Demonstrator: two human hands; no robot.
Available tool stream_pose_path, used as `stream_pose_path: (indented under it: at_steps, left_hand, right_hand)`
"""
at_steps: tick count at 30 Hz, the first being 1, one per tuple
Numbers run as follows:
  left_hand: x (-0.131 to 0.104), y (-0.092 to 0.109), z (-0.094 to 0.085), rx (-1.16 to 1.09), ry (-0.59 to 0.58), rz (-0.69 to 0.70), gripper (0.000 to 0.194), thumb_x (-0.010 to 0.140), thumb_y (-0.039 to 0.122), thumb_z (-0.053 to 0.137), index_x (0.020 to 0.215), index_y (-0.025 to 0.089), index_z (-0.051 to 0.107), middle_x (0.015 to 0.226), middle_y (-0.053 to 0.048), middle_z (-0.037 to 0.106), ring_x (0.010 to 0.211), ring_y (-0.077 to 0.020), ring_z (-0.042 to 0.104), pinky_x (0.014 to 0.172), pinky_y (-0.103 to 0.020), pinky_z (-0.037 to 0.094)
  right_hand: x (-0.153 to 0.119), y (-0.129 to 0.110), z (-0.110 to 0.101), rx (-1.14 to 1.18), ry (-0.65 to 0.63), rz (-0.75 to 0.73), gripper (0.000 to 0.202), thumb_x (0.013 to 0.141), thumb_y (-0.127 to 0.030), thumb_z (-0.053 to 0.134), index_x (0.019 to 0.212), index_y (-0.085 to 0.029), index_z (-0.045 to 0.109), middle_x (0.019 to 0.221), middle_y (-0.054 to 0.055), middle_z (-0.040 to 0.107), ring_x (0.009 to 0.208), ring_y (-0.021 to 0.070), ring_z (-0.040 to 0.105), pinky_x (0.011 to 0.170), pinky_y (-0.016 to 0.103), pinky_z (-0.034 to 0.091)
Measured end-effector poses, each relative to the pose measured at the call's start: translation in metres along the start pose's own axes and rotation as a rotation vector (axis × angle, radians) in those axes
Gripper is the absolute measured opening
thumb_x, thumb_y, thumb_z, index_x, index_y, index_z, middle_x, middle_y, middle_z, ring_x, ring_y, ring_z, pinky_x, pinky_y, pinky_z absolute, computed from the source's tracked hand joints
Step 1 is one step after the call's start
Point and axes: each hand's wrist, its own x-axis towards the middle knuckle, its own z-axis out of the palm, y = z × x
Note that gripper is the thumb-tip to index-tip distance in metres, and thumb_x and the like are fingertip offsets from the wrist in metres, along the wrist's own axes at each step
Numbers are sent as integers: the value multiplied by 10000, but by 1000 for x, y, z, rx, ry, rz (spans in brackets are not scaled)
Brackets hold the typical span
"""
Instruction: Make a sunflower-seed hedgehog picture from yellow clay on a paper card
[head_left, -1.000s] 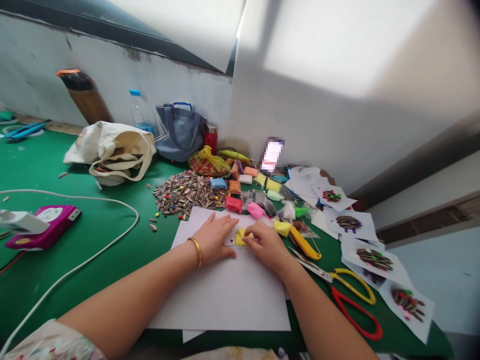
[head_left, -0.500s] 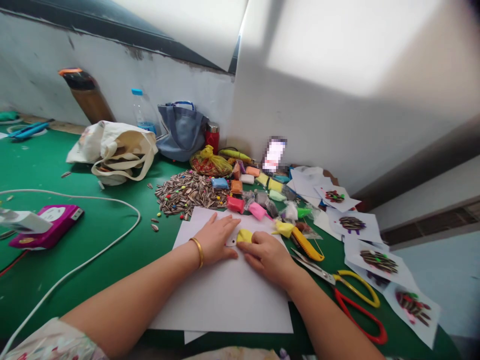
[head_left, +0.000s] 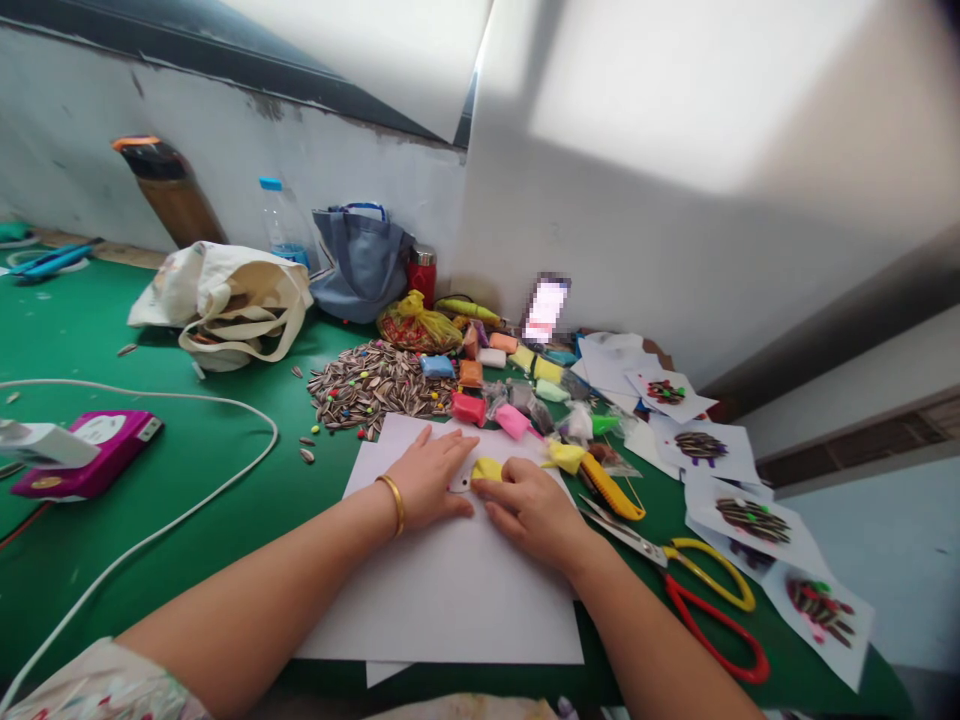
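Note:
White paper sheets (head_left: pixel 450 600) lie on the green table in front of me. On the top sheet is a flattened piece of yellow clay (head_left: pixel 487 469), with a small white shape bearing a black dot (head_left: pixel 465 483) at its left. My left hand (head_left: pixel 429 472), with a gold bangle at the wrist, rests flat on the paper beside the white shape, fingers stretched out. My right hand (head_left: pixel 529 505) has its fingers curled, the index fingertip pressing on the lower right of the yellow clay. The right fingers partly cover the clay.
Scissors (head_left: pixel 667 555) and a yellow utility knife (head_left: pixel 611 488) lie to the right, near finished seed pictures (head_left: pixel 754 520). Striped sunflower seeds (head_left: pixel 375 388) are heaped behind the paper, beside several coloured clay packets (head_left: pixel 512 421). A white cable (head_left: pixel 247 480) curves across the left.
Both hands keep nearly the same place on the paper and clay. The whole view has shifted very slightly.

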Motion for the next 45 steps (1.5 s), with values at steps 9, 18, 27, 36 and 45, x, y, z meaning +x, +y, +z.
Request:
stream_pose_path:
  at_steps: [9,18,27,36,45]
  left_hand:
    - [0,0,-2,-2,-23,5,861,733,495,713,1449,210,329,1476,-156,435,1421,-294,307,1167,-560,95]
    - [0,-2,1,1,27,77,797,727,449,745,1414,266,382,1472,-115,450,1417,-301,304,1154,-592,75]
    - [-1,-1,-1,32,108,137,734,660,469,799,1299,243,518,1268,-97,587,1227,-286,496,1148,-597,89]
    - [-2,-2,0,23,88,149,669,677,474,787,1264,262,547,1234,-82,603,1198,-280,503,1136,-600,103]
    - [-1,-2,-2,5,68,134,609,683,460,785,1217,266,566,1229,-70,600,1204,-279,504,1132,-614,102]
  right_hand:
    - [2,23,9,91,183,147,354,915,-191,475,1238,-181,620,994,88,613,943,210,564,861,337,464]
    - [7,17,12,24,118,175,309,933,-215,477,1182,-223,659,933,57,600,889,175,562,822,285,452]
    - [20,23,-1,64,-43,215,342,895,-169,504,1168,-274,681,955,46,614,883,169,579,809,286,431]
    - [12,36,3,252,105,208,342,881,-130,485,1148,-205,685,987,68,644,938,182,596,880,324,468]
    - [5,34,-6,262,12,160,379,882,-115,483,1162,-264,690,973,50,619,897,167,585,869,313,467]
